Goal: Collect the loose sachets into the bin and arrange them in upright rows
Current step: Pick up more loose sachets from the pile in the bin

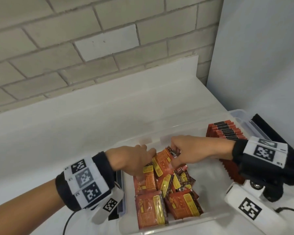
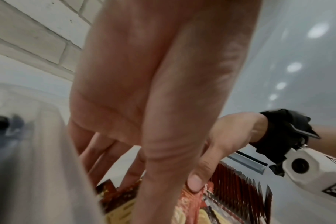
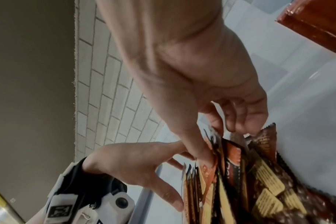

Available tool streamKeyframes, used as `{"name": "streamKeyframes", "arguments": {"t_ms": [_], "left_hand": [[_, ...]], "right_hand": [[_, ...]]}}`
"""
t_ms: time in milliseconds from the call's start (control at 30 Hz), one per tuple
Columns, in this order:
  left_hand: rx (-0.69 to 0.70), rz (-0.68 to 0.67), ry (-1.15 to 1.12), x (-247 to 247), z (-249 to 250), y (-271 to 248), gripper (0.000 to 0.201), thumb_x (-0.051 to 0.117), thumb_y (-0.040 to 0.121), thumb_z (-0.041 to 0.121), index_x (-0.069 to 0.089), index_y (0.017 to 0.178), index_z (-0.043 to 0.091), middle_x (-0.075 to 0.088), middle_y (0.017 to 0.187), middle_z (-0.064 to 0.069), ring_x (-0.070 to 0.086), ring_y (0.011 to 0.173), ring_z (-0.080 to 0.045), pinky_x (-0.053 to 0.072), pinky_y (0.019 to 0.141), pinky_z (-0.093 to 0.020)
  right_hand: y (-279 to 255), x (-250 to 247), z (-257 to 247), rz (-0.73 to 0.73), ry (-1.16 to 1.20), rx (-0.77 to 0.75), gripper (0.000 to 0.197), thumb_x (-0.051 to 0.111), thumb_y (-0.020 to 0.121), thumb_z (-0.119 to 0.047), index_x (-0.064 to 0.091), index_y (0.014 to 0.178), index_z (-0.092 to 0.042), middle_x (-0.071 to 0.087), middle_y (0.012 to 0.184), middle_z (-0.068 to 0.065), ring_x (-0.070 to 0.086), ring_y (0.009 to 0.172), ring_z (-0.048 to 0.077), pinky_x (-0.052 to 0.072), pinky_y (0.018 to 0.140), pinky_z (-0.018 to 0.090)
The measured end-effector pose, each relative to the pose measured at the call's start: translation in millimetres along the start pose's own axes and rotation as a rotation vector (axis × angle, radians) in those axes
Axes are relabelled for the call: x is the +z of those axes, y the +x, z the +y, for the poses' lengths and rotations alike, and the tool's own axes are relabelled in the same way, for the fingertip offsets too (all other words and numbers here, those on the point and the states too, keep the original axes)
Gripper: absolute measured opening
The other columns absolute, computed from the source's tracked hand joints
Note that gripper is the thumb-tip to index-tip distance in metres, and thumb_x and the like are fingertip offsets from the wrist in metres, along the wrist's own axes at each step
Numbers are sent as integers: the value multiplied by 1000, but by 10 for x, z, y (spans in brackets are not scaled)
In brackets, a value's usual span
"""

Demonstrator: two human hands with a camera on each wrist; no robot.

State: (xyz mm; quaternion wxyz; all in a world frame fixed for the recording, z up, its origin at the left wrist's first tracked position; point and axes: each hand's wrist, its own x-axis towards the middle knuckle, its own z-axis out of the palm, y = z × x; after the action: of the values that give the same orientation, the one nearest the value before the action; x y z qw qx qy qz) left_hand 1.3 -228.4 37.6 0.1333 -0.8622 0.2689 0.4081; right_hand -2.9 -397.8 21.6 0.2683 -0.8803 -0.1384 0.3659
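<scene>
A clear plastic bin (image 1: 159,230) stands on a white table. Orange and brown sachets (image 1: 165,197) lie in a loose heap in its middle. An upright row of sachets (image 1: 226,131) lines its right side. My left hand (image 1: 148,160) reaches into the far end of the heap and holds a bunch of sachets (image 3: 190,189) between thumb and fingers. My right hand (image 1: 174,156) pinches the top edges of several tilted sachets (image 3: 230,166), its thumb (image 2: 196,181) pressing on an orange one. The two hands almost touch. In the left wrist view the row (image 2: 236,184) stands behind the right thumb.
A brick wall (image 1: 75,56) runs behind the table, and a white panel (image 1: 261,56) stands at the right. A black object (image 1: 268,129) lies behind the bin's right end. A dark latch (image 1: 120,192) sits on the bin's left side. A black cable (image 1: 68,221) trails at the front left.
</scene>
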Motion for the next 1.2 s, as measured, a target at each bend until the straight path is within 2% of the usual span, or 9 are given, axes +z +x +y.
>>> {"name": "streamKeyframes", "arguments": {"t_ms": [133, 233, 367, 500, 700, 833, 1000, 1100, 1200], "left_hand": [[36, 112, -69, 26, -42, -16, 71, 75, 79, 24, 30, 133, 16, 40, 125, -2, 39, 111, -16, 42, 74, -26], [51, 204, -219, 16, -60, -60, 70, 79, 74, 18, 32, 126, 17, 41, 118, 4, 39, 94, -8, 31, 58, -17], [58, 173, -203, -26, -81, -105, 61, 79, 76, 26, 40, 122, 17, 41, 104, 7, 42, 91, -10, 34, 63, -20], [147, 132, -208, -75, -160, -149, 41, 74, 81, 30, 60, 118, 21, 50, 97, 10, 48, 89, -8, 29, 55, -8], [235, 239, -457, -292, -328, -275, 28, 76, 79, 33, 67, 98, 16, 71, 90, 4, 63, 79, -12, 47, 70, -21], [347, 349, -817, -448, -309, -374, 26, 74, 80, 24, 67, 100, 9, 71, 92, -1, 65, 83, -12, 50, 79, -26], [420, 437, -1080, -495, -74, -244, 27, 67, 85, 17, 59, 107, 5, 66, 91, 1, 62, 85, -8, 50, 76, -20], [436, 454, -1158, -484, 114, -83, 29, 67, 86, 17, 51, 109, 10, 59, 90, 3, 59, 80, -2, 47, 68, -17], [469, 427, -1214, -488, 282, 44, 27, 69, 85, 20, 48, 101, 17, 56, 84, 5, 57, 73, -1, 45, 64, -18]], "right_hand": [[10, 3, 8, 20, 50, 16, 31, 74, 80, -25, 54, 100, -12, 48, 89, 10, 44, 77, 20, 31, 60, 29], [26, 27, 30, -14, 179, 5, 35, 74, 81, -18, 46, 102, -9, 61, 92, 14, 60, 79, 19, 47, 64, 28], [26, 61, 29, -43, 292, -37, 25, 72, 84, -24, 59, 101, -13, 69, 94, 2, 67, 86, 16, 52, 64, 20], [-16, 29, 44, -1, 348, -65, 8, 69, 86, -18, 64, 93, -16, 66, 85, -4, 65, 78, 11, 51, 62, 19], [-202, -182, 101, 154, 539, -149, 14, 61, 89, -5, 58, 103, -8, 60, 90, 7, 58, 82, 16, 49, 79, 32], [-369, -233, 195, 269, 760, -232, 31, 52, 94, -4, 52, 118, -25, 64, 103, 17, 64, 95, 29, 52, 94, 41], [-563, -145, 300, 294, 1149, -269, 25, 40, 100, -19, 57, 119, -23, 71, 107, 7, 70, 96, 27, 58, 79, 47], [-640, -89, 375, 363, 1218, -293, 47, 49, 83, -50, 55, 118, -20, 71, 107, 8, 71, 93, 26, 60, 71, 41], [-686, -11, 463, 459, 1144, -320, 64, 71, 65, -39, 48, 123, -25, 71, 103, 1, 71, 91, 25, 58, 69, 33]]}}
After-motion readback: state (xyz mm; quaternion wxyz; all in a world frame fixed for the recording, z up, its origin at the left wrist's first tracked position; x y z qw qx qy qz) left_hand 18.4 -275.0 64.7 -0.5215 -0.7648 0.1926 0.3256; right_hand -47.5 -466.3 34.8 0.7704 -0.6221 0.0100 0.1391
